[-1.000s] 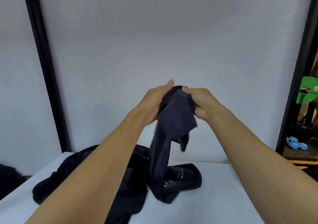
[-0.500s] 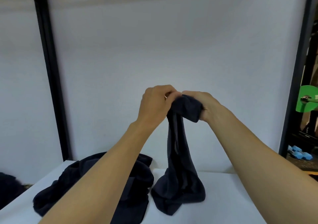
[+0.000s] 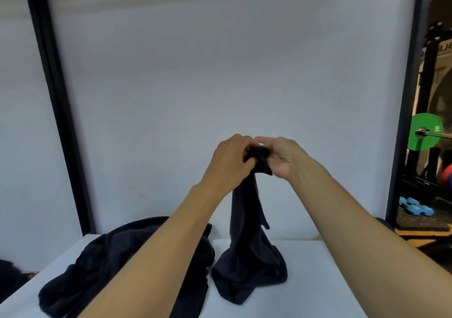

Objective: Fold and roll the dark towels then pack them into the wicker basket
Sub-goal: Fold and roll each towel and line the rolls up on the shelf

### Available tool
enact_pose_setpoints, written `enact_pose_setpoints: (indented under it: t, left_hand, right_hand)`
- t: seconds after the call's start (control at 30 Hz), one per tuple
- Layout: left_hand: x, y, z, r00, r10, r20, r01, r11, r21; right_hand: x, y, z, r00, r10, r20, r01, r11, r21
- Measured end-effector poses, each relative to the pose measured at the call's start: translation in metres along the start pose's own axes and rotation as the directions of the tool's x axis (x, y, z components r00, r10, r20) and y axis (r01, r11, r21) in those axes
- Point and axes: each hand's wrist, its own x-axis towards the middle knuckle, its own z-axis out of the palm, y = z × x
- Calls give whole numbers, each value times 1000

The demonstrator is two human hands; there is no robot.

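Observation:
A dark towel (image 3: 247, 251) hangs from both my hands above the white table (image 3: 305, 281), its lower end bunched on the tabletop. My left hand (image 3: 230, 161) and my right hand (image 3: 281, 158) are held close together, and each grips the towel's top edge. A heap of more dark towels (image 3: 110, 266) lies on the table to the left, partly hidden by my left forearm. No wicker basket is in view.
A white wall with black posts (image 3: 56, 102) stands behind the table. At the right, beyond a black post, there is gym gear: a green weight plate (image 3: 425, 139) on a bar and blue objects (image 3: 244, 211) on the floor.
My hands have drawn closer together on the towel's top edge. The loose flap that hung by my right hand a second ago is gathered in, and the towel hangs straighter.

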Motion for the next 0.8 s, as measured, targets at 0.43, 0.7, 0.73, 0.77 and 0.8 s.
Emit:
enact_pose_setpoints:
  t: [0.43, 0.7, 0.73, 0.77, 0.8]
  left_hand:
    - [14, -11, -37, 888, -419, 188, 398, 497, -771]
    - [9, -12, -34, 850, -404, 337, 482, 341, -807]
    - [8, -10, -33, 859, -386, 336, 480, 380, -790]
    - [8, -8, -32, 871, -371, 323, 469, 427, -773]
    - [7, -6, -32, 882, -366, 298, 451, 467, -761]
  right_hand:
    - [-22, 17, -10, 865, -437, 249, 501, 713, -490]
    - [-20, 16, -4, 872, -393, 292, 489, 664, -566]
    - [-19, 17, -3, 871, -390, 299, 491, 665, -563]
    - [-19, 17, -2, 868, -387, 310, 496, 668, -554]
    - [-19, 17, -1, 865, -383, 323, 501, 675, -541]
